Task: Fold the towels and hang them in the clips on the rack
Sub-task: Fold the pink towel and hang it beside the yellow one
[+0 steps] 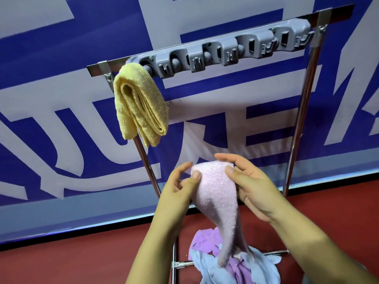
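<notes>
- The pink towel (215, 193) is held up in front of the rack (301, 103), below the grey clip bar (225, 50) and above the heap of loose towels (231, 263) at the near bottom of the view.
- The left hand (180, 187) pinches the towel's upper left edge between thumb and curled fingers; the right hand (246, 181) pinches the upper right side, thumb on the near face and fingers behind.
- Gripped only along its top, the cloth narrows downward into a hanging tail whose end touches the heap. That reads as a towel being gathered and folded in the air, with no counter in view to lay it on.
- The yellow towel (139, 105) already hangs folded from the clip at the far left end of the bar, its layers bunched and drooping beside the left upright. It shows how a finished one sits: top fold pushed into the clip, the rest hanging free.
- The remaining clips to its right look empty, so the pink one would most likely go next to the yellow.
- The heap holds at least purple and light blue cloths, draped over the rack's low crossbar (272, 252), so by my judgement the task is early: one hung, one in hand, several left.
- A tidy, compact top fold matters, since the clip openings look narrow and a bulky bunch might slip out.
</notes>
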